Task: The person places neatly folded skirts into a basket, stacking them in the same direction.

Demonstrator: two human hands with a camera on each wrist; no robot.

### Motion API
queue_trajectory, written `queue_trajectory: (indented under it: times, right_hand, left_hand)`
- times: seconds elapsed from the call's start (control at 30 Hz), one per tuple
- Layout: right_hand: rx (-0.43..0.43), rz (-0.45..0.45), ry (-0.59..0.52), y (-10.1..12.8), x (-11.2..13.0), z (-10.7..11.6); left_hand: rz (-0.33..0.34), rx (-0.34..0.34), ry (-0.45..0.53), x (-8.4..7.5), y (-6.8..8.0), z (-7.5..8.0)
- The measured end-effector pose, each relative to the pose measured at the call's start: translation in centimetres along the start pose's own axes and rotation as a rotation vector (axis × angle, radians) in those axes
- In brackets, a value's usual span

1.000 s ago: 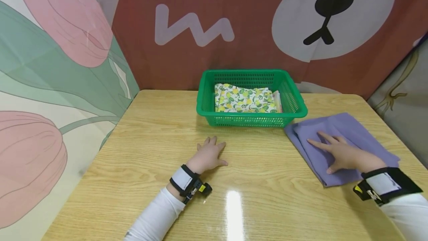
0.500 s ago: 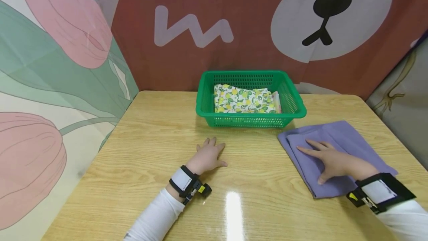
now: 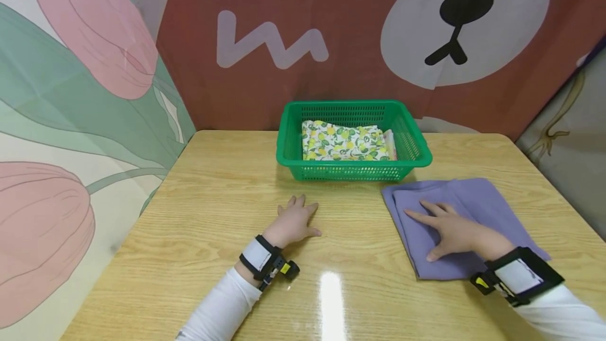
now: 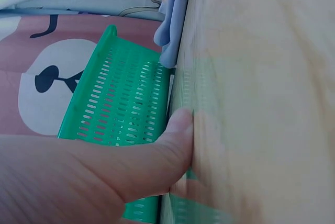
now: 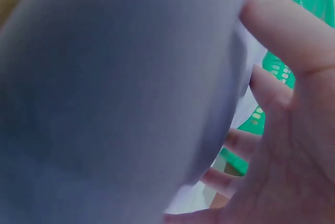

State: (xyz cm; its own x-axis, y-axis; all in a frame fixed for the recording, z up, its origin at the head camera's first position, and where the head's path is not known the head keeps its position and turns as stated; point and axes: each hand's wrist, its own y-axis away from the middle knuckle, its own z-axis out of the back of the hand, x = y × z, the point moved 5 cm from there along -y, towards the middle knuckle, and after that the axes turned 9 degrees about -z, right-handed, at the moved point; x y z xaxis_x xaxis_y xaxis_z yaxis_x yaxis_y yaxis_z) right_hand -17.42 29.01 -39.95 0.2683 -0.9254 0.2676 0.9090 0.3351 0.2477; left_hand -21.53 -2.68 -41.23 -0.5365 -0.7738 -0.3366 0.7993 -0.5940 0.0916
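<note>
A folded purple cloth (image 3: pixel 487 209) lies on the right part of the table. My right hand (image 3: pixel 454 230) rests on top of it with the fingers spread. In the right wrist view the cloth (image 5: pixel 125 98) fills much of the picture, and the fingertips touch its surface. To the left, my left hand (image 3: pixel 291 222) lies on the bare tabletop with its fingers spread and holds nothing. The left wrist view shows its thumb (image 4: pixel 175 140) against the wood, with the green basket behind.
A green plastic basket (image 3: pixel 355 171) stands at the back middle of the wooden table (image 3: pixel 208 193). Inside lies a folded lemon-print cloth (image 3: pixel 345 141), with a pale pinkish piece (image 3: pixel 390 143) at its right. Printed fabric (image 3: pixel 265 88) hangs behind the table.
The purple cloth has slid left and a little toward the person, under my right hand. My left hand and the basket stay in place.
</note>
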Motion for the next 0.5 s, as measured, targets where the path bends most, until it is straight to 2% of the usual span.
queue_trajectory:
  times: [0.5]
  right_hand:
    - [-0.065, -0.012, 0.072, -1.3, 3.7, -0.8]
  left_hand:
    - [0.002, 0.006, -0.003, 0.0, -0.1, -0.1]
